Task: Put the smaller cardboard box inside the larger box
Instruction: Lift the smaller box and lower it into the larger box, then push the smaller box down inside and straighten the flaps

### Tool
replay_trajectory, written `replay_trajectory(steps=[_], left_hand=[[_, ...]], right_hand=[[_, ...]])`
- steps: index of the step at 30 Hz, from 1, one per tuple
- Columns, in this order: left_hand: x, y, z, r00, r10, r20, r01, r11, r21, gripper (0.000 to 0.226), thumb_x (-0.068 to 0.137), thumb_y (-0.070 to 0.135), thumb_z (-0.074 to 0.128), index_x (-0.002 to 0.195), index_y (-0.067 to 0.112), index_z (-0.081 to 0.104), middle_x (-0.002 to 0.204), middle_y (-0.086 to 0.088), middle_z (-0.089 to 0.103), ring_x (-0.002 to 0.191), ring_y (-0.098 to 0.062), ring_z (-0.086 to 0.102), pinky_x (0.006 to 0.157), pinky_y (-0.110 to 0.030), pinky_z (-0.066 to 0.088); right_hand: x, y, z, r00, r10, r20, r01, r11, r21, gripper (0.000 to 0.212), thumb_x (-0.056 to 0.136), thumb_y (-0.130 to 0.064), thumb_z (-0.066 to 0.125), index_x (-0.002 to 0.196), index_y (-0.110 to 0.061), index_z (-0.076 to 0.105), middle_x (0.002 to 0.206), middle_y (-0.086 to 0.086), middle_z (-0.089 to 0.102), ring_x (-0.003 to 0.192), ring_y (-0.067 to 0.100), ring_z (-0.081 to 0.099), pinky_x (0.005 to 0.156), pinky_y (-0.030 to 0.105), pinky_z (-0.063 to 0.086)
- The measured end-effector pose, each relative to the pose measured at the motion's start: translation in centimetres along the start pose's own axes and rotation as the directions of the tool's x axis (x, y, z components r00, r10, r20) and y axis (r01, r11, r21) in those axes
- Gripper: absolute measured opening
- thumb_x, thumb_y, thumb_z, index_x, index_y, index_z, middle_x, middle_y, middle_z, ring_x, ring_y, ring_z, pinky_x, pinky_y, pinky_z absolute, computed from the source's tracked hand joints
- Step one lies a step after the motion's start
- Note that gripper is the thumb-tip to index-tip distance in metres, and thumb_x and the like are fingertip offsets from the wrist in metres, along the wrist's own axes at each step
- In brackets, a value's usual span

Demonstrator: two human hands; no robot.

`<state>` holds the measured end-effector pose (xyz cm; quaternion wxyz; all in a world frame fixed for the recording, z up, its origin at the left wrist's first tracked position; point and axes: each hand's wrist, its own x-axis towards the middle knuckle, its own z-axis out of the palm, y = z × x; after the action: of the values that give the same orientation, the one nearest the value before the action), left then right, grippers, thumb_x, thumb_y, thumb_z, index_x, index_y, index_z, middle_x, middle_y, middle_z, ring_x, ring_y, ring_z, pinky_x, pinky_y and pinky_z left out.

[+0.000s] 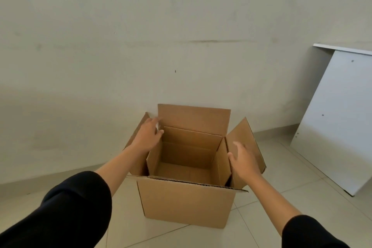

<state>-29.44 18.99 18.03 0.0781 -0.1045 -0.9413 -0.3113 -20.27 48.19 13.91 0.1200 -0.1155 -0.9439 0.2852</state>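
Left hand [146, 137]: fingers [154, 122] spread, gripping nothing, lying flat against the inner face of the left flap [136, 137] of the larger box [187, 201], pressing it outward. Right hand [244, 162]: fingers [238, 147] apart and loose, empty, at the fold of the right flap [247, 139]; whether they touch the card I cannot tell.

The larger box stands upright on the tiled floor [261, 223], just before the wall [141, 36]. All 4 flaps are raised or splayed; the rear flap [193, 119] stands up. Interior bare down to the bottom panel.

The smaller cardboard box is not in view.

A white board [338, 119] leans at right, well apart.

Step in hand, as I judge it: opening and holding the mouth clear. Insertion not yet done. The next move calls for freeing both hands, fetching the smaller box from outside the view, squaring it to the opening and lowering it between the 4 flaps without catching one inward.
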Motion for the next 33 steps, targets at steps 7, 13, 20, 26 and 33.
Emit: replay_trajectory(steps=[7,13,20,26,33], left_hand=[[-4.7,1.2,1.2,0.954,0.151,0.257,-0.170,0.984,0.052,0.040,0.091,0.046,0.048,0.120,0.020,0.059,0.128,-0.002,0.058,0.119,-0.015,0.052,0.100,-0.028,0.038],[-8.9,2.8,4.5,0.937,0.164,0.307,-0.205,0.973,0.106,0.048,0.093,0.053,0.032,0.116,0.023,0.061,0.123,0.002,0.061,0.119,-0.013,0.050,0.116,-0.047,0.024],[-11.8,3.0,8.1,0.988,-0.042,0.147,0.009,0.976,0.218,0.059,0.090,0.062,0.024,0.106,0.025,0.066,0.129,0.002,0.059,0.142,-0.022,0.028,0.116,-0.054,-0.012],[-12.8,2.1,8.6,0.981,-0.060,-0.183,0.105,0.963,0.249,0.069,0.089,0.059,0.014,0.141,0.020,0.038,0.161,-0.012,0.006,0.147,-0.029,-0.013,0.116,-0.049,-0.012],[-15.8,3.9,7.7,0.834,-0.507,-0.218,0.409,0.833,-0.374,0.087,0.093,0.033,0.050,0.149,0.013,-0.013,0.156,-0.014,-0.026,0.147,-0.033,-0.009,0.119,-0.052,0.013]], right_hand=[[-1.1,2.5,-0.2,0.998,-0.001,-0.063,-0.016,0.960,-0.280,0.031,0.088,-0.022,0.057,0.119,-0.017,0.057,0.148,0.011,0.036,0.142,0.031,0.018,0.115,0.054,0.016],[-1.0,4.5,-1.3,0.986,0.098,-0.132,-0.115,0.985,-0.131,0.045,0.087,-0.010,0.060,0.131,-0.012,0.047,0.153,0.023,0.018,0.141,0.039,0.015,0.113,0.051,0.023],[-1.1,6.1,-0.8,0.979,0.179,-0.101,-0.171,0.982,0.085,0.034,0.091,0.006,0.042,0.120,0.002,0.059,0.116,0.024,0.062,0.106,0.037,0.058,0.091,0.032,0.044],[-3.4,5.6,-0.3,0.980,0.168,-0.110,-0.157,0.982,0.104,0.028,0.089,0.003,0.052,0.114,0.000,0.063,0.113,0.020,0.066,0.097,0.035,0.064,0.087,0.045,0.055],[-10.8,1.3,-0.6,0.993,0.110,0.034,-0.115,0.972,0.207,0.087,0.083,-0.011,0.061,0.145,-0.038,0.005,0.065,0.013,0.062,0.054,0.023,0.062,0.051,0.030,0.054]])
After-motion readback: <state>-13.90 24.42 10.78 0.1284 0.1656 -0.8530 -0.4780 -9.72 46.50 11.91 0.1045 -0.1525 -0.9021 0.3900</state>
